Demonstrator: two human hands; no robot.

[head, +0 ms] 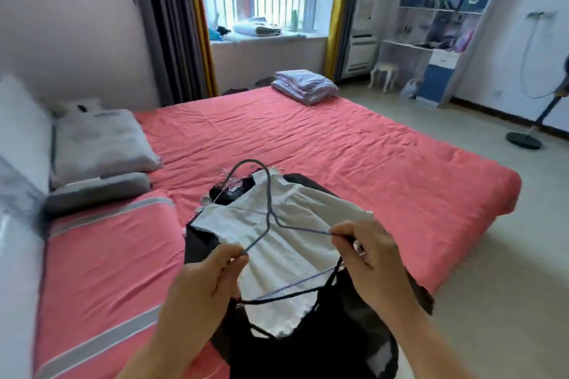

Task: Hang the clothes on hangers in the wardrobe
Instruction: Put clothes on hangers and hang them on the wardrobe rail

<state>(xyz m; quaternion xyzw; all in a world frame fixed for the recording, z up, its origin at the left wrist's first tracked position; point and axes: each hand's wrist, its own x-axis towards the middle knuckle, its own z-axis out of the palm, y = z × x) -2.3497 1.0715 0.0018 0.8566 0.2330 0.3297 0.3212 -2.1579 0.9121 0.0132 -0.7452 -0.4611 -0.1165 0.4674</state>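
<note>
Both hands, left hand (209, 280) and right hand (366, 255), pinch the blue wire hanger (268, 212) by its shoulder ends, spread above the white garment (289, 258) on the near bed (338, 138), seemingly to thread it.

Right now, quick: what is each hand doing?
Left hand: pinches the left end of the blue wire hanger.
Right hand: pinches the hanger's right end, with a black strap hanging from the same fingers.

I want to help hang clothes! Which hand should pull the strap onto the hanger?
Probably the right hand: it pinches the thin blue wire hanger beside the black garment's thin strap. The left hand holds the other end, steadying it.
</note>
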